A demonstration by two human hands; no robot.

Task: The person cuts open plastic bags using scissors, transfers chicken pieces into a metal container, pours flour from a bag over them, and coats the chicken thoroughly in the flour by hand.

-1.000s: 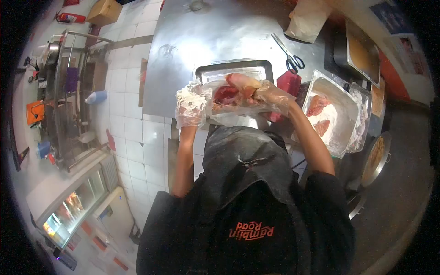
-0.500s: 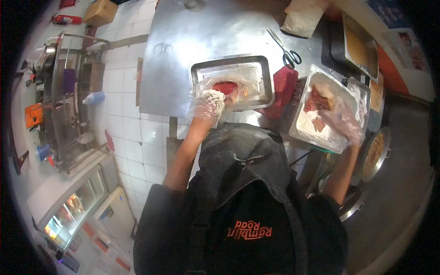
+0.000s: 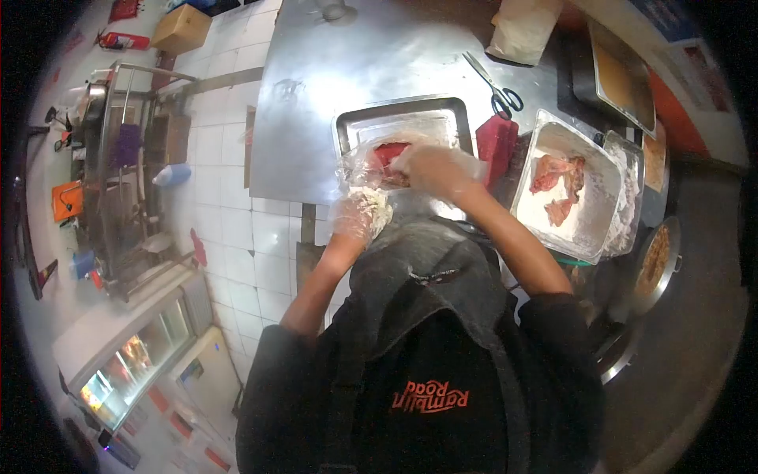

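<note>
My left hand [image 3: 362,215], in a clear plastic glove with clumps of white flour on it, is closed on the near edge of a clear plastic bag [image 3: 359,167]. Raw red meat [image 3: 389,152] shows in the bag's opening, over a shallow metal tray [image 3: 345,124]. My right hand [image 3: 438,170], also in a clear glove, is at the bag's right side; motion smears its fingers. To the right, several meat pieces [image 3: 559,180] lie on white flour in a deep metal pan [image 3: 608,197].
Scissors [image 3: 495,85] with dark handles lie behind the tray on the steel table [image 3: 308,118]. A dark red block-like object [image 3: 496,146] sits between tray and pan. Beyond the pan are a floury clear container [image 3: 628,186], a deep tray [image 3: 622,79] and a round pan [image 3: 657,261].
My right hand has moved left from the flour pan to the bag over the tray. The meat pieces in the pan are now uncovered. My left hand has shifted slightly toward me.
</note>
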